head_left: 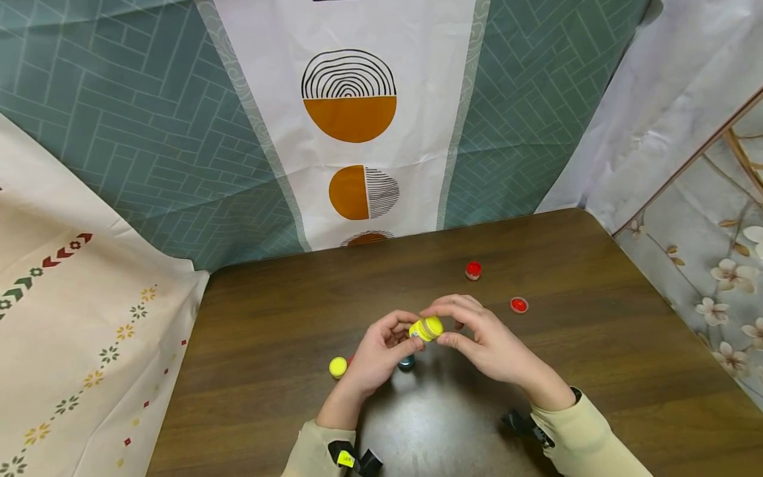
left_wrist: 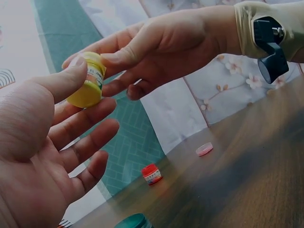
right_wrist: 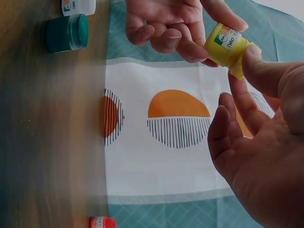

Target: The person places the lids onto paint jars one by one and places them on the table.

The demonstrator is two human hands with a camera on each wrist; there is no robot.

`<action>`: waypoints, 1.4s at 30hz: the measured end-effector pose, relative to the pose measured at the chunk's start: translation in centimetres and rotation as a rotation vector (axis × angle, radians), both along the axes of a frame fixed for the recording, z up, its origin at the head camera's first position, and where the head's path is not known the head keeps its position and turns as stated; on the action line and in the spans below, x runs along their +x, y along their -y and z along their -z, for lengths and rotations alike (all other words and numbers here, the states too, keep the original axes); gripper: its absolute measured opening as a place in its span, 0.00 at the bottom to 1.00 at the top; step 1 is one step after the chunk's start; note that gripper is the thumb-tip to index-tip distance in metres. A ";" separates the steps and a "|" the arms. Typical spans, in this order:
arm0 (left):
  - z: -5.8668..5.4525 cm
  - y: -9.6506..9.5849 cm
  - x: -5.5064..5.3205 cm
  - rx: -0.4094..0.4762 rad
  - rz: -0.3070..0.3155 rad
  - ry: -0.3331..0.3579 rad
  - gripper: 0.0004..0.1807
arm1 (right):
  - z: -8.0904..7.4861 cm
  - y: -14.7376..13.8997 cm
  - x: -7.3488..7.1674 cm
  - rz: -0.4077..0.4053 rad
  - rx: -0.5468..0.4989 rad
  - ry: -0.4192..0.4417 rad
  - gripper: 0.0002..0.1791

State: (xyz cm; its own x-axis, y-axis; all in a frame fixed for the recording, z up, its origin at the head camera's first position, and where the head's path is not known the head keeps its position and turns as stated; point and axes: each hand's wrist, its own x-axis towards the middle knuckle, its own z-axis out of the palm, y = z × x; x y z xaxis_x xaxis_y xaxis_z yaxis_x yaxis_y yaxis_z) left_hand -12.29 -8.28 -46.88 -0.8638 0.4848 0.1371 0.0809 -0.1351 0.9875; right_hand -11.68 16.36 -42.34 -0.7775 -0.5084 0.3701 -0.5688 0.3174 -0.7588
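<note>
A small yellow paint jar [head_left: 426, 328] is held up over the table between both hands. My left hand [head_left: 381, 348] grips its body with thumb and forefinger, the other fingers loosely bent in the left wrist view. Thumb and fingertips of my right hand [head_left: 485, 338] pinch the jar's other end. In the right wrist view the yellow jar [right_wrist: 225, 45] lies tilted, its printed label showing, with crumpled yellow edging under the right thumb. Below the left hand stands a dark green jar [head_left: 406, 363], seen more fully as a green jar [right_wrist: 66, 33] in the right wrist view.
A red jar [head_left: 473, 270] stands farther back, with a round red lid [head_left: 519, 305] to its right. Left of the left hand is a round yellow top [head_left: 338, 368], a bit of red beside it. A white jar [right_wrist: 78, 5] shows near the green one. Patterned cloths hang behind the wooden table [head_left: 268, 298].
</note>
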 end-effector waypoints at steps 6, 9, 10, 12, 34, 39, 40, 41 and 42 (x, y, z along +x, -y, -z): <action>0.1 0.0 0.0 -0.010 0.008 0.002 0.19 | -0.2 -0.1 -0.1 0.004 0.067 -0.113 0.27; 0.1 0.0 -0.1 -0.020 0.004 -0.002 0.18 | -0.4 -0.1 -0.1 0.035 0.125 -0.164 0.25; 0.0 0.0 -0.1 -0.025 0.001 -0.005 0.17 | -0.5 -0.1 -0.1 0.046 0.146 -0.176 0.25; 0.0 0.0 -0.1 -0.034 -0.005 -0.015 0.17 | -0.7 -0.1 0.0 0.077 0.197 -0.200 0.24; 0.0 0.1 -0.2 -0.035 -0.022 0.015 0.17 | -1.3 -0.5 -0.1 0.102 0.279 -0.115 0.26; 0.0 0.2 -0.3 -0.031 0.003 0.010 0.18 | -1.2 -0.5 -0.3 0.018 0.242 -0.246 0.24; 0.0 0.2 -0.3 -0.032 0.006 0.008 0.18 | -1.2 -0.4 -0.3 0.039 0.253 -0.272 0.22; 0.0 0.2 -0.2 -0.038 0.007 0.004 0.18 | -1.1 -0.3 -0.3 0.067 0.269 -0.293 0.19; 0.0 0.2 -0.2 -0.042 0.006 0.001 0.18 | -1.0 -0.1 -0.3 0.097 0.292 -0.309 0.17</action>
State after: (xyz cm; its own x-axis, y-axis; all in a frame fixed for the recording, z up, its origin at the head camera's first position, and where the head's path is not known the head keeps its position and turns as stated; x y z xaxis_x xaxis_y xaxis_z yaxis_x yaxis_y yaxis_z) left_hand -12.50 -8.44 -46.87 -0.8608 0.4956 0.1159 0.0794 -0.0942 0.9924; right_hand -12.00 16.47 -41.31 -0.7020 -0.5568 0.4439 -0.7121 0.5566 -0.4280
